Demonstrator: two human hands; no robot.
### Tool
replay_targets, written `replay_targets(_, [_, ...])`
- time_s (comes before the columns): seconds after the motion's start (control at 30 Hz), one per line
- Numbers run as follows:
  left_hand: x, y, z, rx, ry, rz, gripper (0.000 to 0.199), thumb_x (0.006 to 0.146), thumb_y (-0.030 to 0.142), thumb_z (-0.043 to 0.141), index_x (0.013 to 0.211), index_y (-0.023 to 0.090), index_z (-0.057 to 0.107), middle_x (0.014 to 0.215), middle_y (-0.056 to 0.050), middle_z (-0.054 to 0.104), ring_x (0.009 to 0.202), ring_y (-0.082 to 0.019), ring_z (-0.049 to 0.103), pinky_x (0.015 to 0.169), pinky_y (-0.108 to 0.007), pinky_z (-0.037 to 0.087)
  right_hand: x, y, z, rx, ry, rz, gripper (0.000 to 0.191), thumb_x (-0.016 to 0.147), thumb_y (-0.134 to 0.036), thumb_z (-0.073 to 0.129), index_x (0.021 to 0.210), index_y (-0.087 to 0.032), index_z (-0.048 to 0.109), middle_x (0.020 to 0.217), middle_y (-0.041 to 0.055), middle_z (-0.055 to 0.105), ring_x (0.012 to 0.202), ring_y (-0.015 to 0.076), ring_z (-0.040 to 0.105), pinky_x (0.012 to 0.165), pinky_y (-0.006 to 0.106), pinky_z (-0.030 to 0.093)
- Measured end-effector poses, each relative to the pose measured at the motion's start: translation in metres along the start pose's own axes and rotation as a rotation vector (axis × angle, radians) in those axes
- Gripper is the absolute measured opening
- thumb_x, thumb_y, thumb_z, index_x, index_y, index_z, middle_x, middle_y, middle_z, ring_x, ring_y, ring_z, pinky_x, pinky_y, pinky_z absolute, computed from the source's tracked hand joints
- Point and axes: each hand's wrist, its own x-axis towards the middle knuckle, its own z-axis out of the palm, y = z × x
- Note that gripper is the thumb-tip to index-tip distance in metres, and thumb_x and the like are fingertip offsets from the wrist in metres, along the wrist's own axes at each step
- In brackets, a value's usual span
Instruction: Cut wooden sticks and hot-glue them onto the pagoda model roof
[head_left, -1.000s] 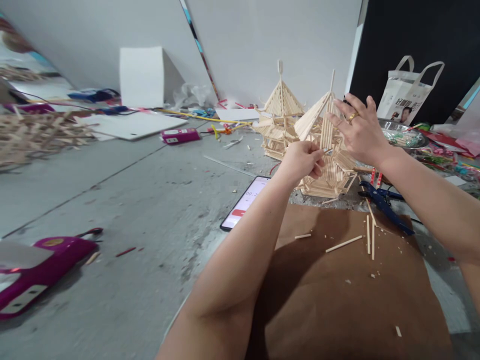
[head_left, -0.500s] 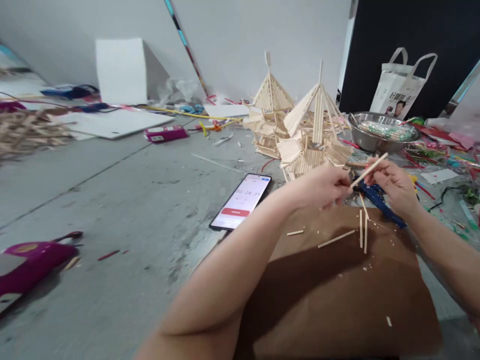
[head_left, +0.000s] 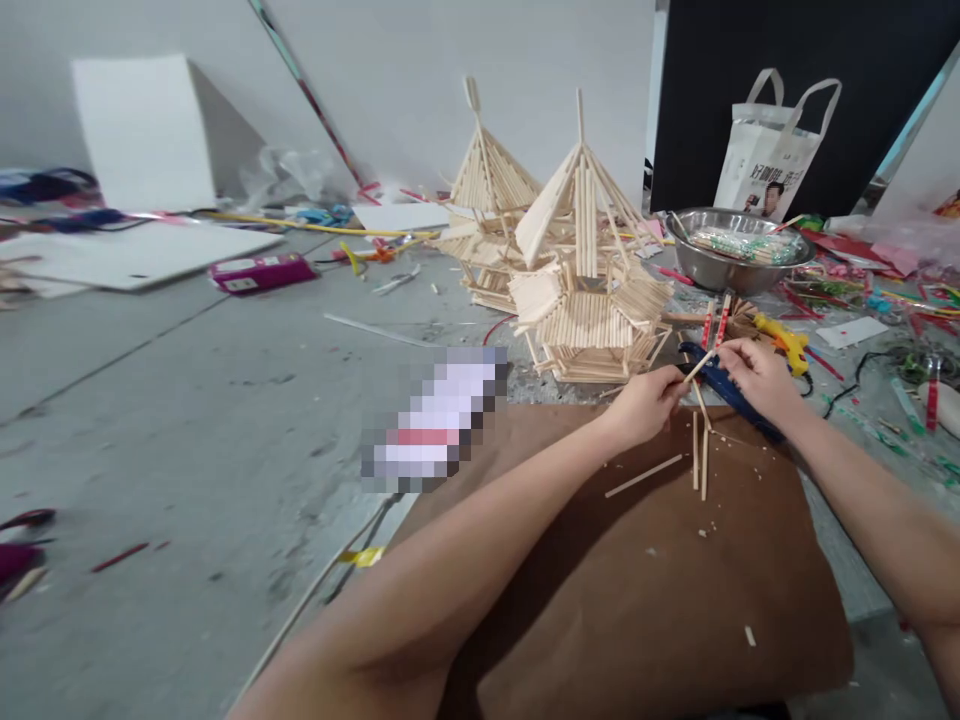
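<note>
A thin wooden stick [head_left: 700, 366] slants between my two hands. My left hand [head_left: 646, 408] pinches its lower end, and the fingertips of my right hand [head_left: 759, 378] close at its upper end. Just beneath them lies a dark blue hand tool [head_left: 739, 398], partly covered by my right hand; its jaws are hard to make out. Several cut sticks [head_left: 704, 462] and small chips lie on the brown board [head_left: 660, 610]. Beyond my left hand stands a pavilion-like model [head_left: 592, 318] built of sticks, with a peaked roof frame.
Behind it is a second stick model [head_left: 491, 180]. A yellow glue gun [head_left: 784, 342] lies right of my hands. Farther back are a metal bowl [head_left: 739, 270] and a white bag [head_left: 772, 160]. A phone [head_left: 439, 415] lies left of the board, near a cable [head_left: 322, 580].
The view has swung right, so the surroundings sit farther left. My right fingers have come to the stick's upper end, which earlier stuck out above them.
</note>
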Motion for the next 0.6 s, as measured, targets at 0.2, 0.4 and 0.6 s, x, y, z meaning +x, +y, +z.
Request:
replay_targets(0.2, [0.002, -0.008, 0.001, -0.135, 0.044, -0.089, 0.014, 0.086, 0.020, 0.038, 0.074, 0.017, 0.045, 0.051, 0.008, 0.043, 0.034, -0.005, 0.044, 0.038, -0.016, 0.033, 0.006, 0.021, -0.014, -0.769, -0.291, 0.036, 0.040, 0.077, -0.057, 0.046, 0.081, -0.020, 0.059, 0.089, 0.0096, 0.065, 0.089, 0.0283, 0.060, 0.066, 0.035, 0.043])
replay_targets(0.4, [0.003, -0.008, -0.002, -0.255, 0.015, -0.135, 0.008, 0.087, 0.021, 0.038, 0.085, 0.017, 0.045, 0.053, 0.008, 0.044, 0.032, -0.004, 0.040, 0.034, -0.015, 0.029, 0.002, 0.017, -0.005, -0.880, -0.365, 0.041, 0.032, 0.078, -0.049, 0.044, 0.082, -0.020, 0.057, 0.094, 0.0095, 0.064, 0.088, 0.0276, 0.061, 0.062, 0.032, 0.041])
replay_targets(0.6, [-0.001, -0.001, 0.001, -0.160, 0.196, 0.067, 0.014, 0.086, 0.025, 0.043, 0.078, 0.016, 0.049, 0.057, 0.008, 0.037, 0.044, -0.004, 0.032, 0.044, -0.018, 0.028, 0.004, 0.016, -0.008, -0.577, -0.118, 0.187, 0.040, 0.073, -0.049, 0.050, 0.099, -0.019, 0.053, 0.091, 0.0094, 0.065, 0.082, 0.0248, 0.062, 0.063, 0.031, 0.042])
